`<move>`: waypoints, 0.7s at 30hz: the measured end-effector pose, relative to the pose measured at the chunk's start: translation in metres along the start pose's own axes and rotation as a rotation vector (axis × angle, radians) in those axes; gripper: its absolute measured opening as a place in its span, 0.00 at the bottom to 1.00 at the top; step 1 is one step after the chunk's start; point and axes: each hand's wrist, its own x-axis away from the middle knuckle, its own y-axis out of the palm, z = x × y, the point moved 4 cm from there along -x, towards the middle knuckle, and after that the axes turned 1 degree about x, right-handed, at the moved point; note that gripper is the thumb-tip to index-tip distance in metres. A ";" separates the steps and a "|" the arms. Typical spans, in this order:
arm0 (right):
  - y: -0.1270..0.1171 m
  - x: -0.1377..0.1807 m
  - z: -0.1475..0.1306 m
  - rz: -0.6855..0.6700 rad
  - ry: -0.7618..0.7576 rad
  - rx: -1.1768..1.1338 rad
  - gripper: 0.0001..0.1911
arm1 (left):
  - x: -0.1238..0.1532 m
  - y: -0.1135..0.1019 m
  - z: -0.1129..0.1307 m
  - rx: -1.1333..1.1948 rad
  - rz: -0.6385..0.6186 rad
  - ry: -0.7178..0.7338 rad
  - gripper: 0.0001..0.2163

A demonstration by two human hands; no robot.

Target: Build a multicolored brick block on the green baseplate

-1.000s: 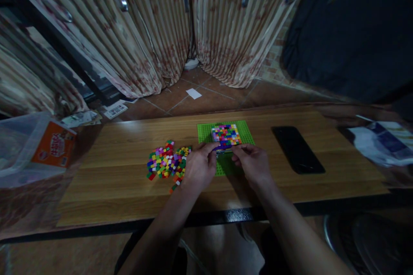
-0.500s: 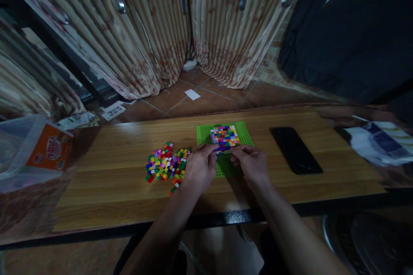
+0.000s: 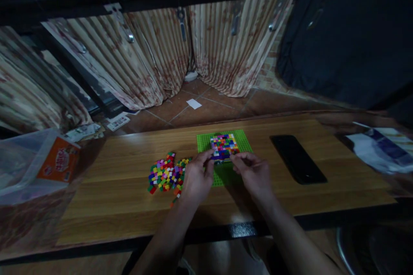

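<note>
A block of small multicoloured toy bricks (image 3: 225,144) stands on a green studded baseplate (image 3: 203,141). My left hand (image 3: 198,176) is closed at the block's front left corner, thumb and index finger against it. At the front right corner, the fingers of my right hand (image 3: 253,174) are pinched together on the block's edge. The fingertips partly hide the block's front side, where a dark blue or purple row shows. Just left of my left hand lies a loose pile of toy bricks (image 3: 163,174), partly covered by that hand.
A black phone (image 3: 298,159) lies on the wooden table (image 3: 122,197) to the right. Beyond the table's left end sits a clear plastic box (image 3: 26,180) with an orange label. Curtains (image 3: 155,64) hang behind, and a plastic packet (image 3: 383,150) is at the far right.
The view has tilted up, so the table sits lower in the picture. My hands have shifted slightly at the block's front edge, showing more of its front row between them.
</note>
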 end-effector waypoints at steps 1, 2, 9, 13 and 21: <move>0.001 0.003 -0.004 -0.029 -0.071 0.019 0.11 | 0.000 0.000 -0.001 0.033 -0.004 -0.013 0.15; 0.003 0.006 -0.008 -0.059 -0.145 0.042 0.09 | 0.000 0.000 -0.001 0.069 -0.011 -0.028 0.14; 0.015 0.022 -0.031 -0.235 -0.566 0.332 0.14 | 0.002 0.003 0.001 0.235 -0.047 -0.060 0.15; 0.017 0.023 -0.028 -0.259 -0.622 0.402 0.14 | 0.004 0.005 0.006 0.277 -0.078 -0.055 0.17; 0.013 0.024 -0.025 -0.172 -0.697 0.447 0.08 | 0.006 0.009 0.007 0.408 -0.068 -0.108 0.16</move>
